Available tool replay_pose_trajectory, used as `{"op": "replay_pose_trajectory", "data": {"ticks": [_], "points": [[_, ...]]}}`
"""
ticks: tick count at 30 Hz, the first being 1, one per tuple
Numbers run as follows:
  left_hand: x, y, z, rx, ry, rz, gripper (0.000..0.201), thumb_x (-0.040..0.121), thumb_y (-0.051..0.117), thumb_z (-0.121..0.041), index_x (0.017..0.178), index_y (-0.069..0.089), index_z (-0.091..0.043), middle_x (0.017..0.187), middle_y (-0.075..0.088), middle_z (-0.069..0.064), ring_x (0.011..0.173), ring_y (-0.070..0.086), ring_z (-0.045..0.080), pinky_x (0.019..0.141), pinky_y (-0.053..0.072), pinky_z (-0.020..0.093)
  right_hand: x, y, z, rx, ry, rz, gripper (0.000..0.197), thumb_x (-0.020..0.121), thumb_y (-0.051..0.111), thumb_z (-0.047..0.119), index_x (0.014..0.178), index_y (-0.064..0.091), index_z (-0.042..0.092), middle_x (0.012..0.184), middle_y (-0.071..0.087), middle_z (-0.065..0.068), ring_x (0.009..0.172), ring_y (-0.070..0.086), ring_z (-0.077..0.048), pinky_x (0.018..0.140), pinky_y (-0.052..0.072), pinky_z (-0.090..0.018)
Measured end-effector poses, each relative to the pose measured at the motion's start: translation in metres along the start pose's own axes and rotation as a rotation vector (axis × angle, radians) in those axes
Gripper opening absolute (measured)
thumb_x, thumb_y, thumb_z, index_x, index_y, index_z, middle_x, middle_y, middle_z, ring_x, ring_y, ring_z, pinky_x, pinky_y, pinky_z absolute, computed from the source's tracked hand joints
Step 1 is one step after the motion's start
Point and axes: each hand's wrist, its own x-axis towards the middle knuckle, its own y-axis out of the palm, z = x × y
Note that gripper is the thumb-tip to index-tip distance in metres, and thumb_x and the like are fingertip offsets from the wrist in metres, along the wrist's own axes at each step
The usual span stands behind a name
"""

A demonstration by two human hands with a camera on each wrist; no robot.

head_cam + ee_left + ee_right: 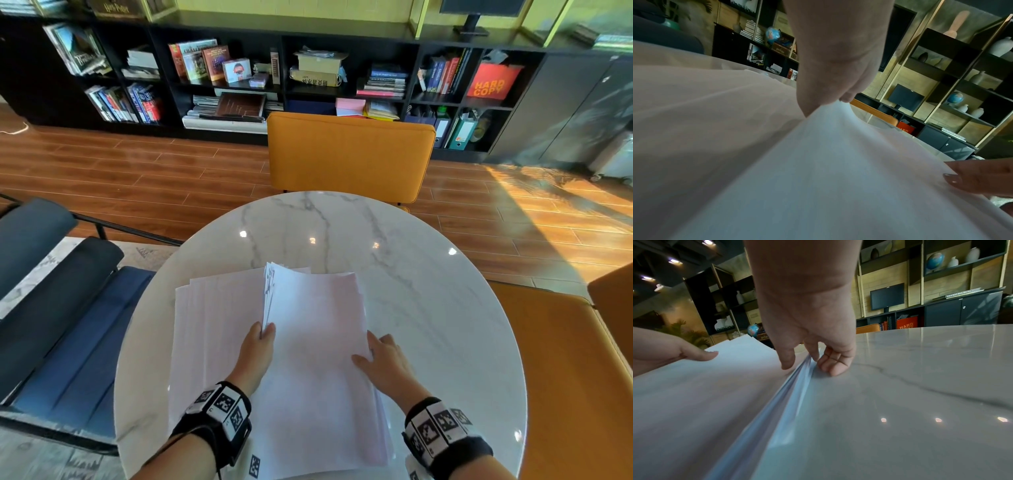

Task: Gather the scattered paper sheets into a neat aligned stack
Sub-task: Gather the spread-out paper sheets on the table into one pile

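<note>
White paper sheets lie on the round marble table. One spread of sheets lies flat on the left. Overlapping it on the right is a thicker paper stack, its edges fanned. My left hand pinches the stack's left edge and lifts that side off the flat sheets; the pinch shows in the left wrist view. My right hand grips the right edge, thumb on top. Its fingers curl against the edge and touch the table.
An orange chair stands behind the table, another orange seat is at the right, and a dark blue chair is at the left. A black bookshelf lines the far wall. The table's far half shows bare marble.
</note>
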Motion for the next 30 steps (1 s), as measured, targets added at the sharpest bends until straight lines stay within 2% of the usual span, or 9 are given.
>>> {"op": "replay_pose_trajectory", "data": {"ticks": [4,8,11,16,18,20,24,27,30], "points": [[-0.008,-0.005,0.000,-0.041,0.109,0.007,0.029,0.092,0.049,-0.011,0.121,0.054,-0.010,0.114,0.063,0.003,0.105,0.058,0.022,0.089,0.041,0.030,-0.003,0.000,-0.004,0.031,-0.029,0.004,0.053,0.082,0.051,0.054,0.125,0.044,0.023,0.115,0.047,-0.008,0.109,0.050,-0.028,0.081,0.045,-0.036],[-0.013,-0.009,-0.010,-0.136,0.132,0.016,0.026,0.089,0.052,-0.007,0.111,0.062,-0.016,0.108,0.070,0.001,0.099,0.065,0.021,0.087,0.049,0.034,0.000,-0.001,-0.010,0.353,-0.016,-0.092,0.032,0.080,0.063,0.046,0.093,0.053,0.019,0.091,0.046,-0.004,0.081,0.052,-0.024,0.076,0.048,-0.033],[-0.012,-0.011,-0.015,-0.222,0.096,0.065,0.023,0.088,0.055,-0.009,0.104,0.065,-0.022,0.104,0.072,0.004,0.092,0.068,0.025,0.084,0.053,0.041,-0.001,-0.003,-0.016,0.718,0.006,-0.096,0.036,0.078,0.070,0.039,0.104,0.061,0.017,0.105,0.063,-0.005,0.087,0.065,-0.019,0.082,0.054,-0.033],[-0.013,-0.010,-0.020,-0.269,0.043,0.135,0.027,0.079,0.059,-0.023,0.106,0.061,-0.023,0.106,0.068,0.011,0.090,0.065,0.027,0.080,0.052,0.040,-0.014,-0.006,-0.007,1.150,0.051,-0.076,0.033,0.082,0.068,0.011,0.113,0.057,0.006,0.103,0.072,-0.017,0.088,0.070,-0.031,0.077,0.060,-0.042],[-0.014,-0.010,-0.019,-0.203,0.030,0.168,0.037,0.075,0.058,-0.034,0.110,0.058,-0.022,0.112,0.067,0.011,0.101,0.065,0.029,0.092,0.050,0.048,-0.015,-0.005,-0.004,1.179,0.062,-0.098,0.033,0.083,0.066,0.007,0.114,0.056,0.006,0.102,0.071,-0.021,0.085,0.069,-0.034,0.078,0.059,-0.047],[-0.014,-0.010,-0.014,-0.119,0.033,0.220,0.046,0.078,0.057,-0.042,0.118,0.054,-0.020,0.118,0.064,0.008,0.111,0.060,0.027,0.103,0.044,0.051,-0.014,-0.002,-0.001,1.165,0.050,-0.097,0.031,0.084,0.065,0.007,0.113,0.055,0.008,0.099,0.071,-0.016,0.082,0.069,-0.031,0.075,0.060,-0.042],[-0.013,-0.013,-0.008,-0.071,0.017,0.233,0.033,0.092,0.052,-0.031,0.122,0.053,-0.016,0.124,0.061,0.004,0.117,0.056,0.022,0.108,0.040,0.044,-0.016,0.003,0.008,1.069,0.045,-0.098,0.033,0.085,0.064,0.010,0.116,0.054,0.011,0.102,0.069,-0.009,0.087,0.068,-0.027,0.081,0.057,-0.042],[-0.009,-0.018,0.000,-0.022,0.010,0.231,0.027,0.089,0.054,-0.031,0.109,0.059,-0.015,0.113,0.065,0.006,0.106,0.061,0.026,0.097,0.045,0.042,-0.013,0.008,0.009,0.920,0.067,-0.108,0.034,0.085,0.062,0.013,0.117,0.054,0.008,0.111,0.067,-0.014,0.097,0.066,-0.030,0.088,0.054,-0.045],[-0.006,-0.027,0.006,0.043,0.031,0.107,0.012,0.088,0.053,-0.021,0.091,0.062,-0.014,0.090,0.058,0.008,0.086,0.055,0.023,0.078,0.042,0.034,-0.011,0.010,0.009,0.796,0.091,-0.126,0.034,0.085,0.061,0.012,0.117,0.054,0.005,0.112,0.066,-0.014,0.097,0.064,-0.029,0.083,0.052,-0.039]]}}
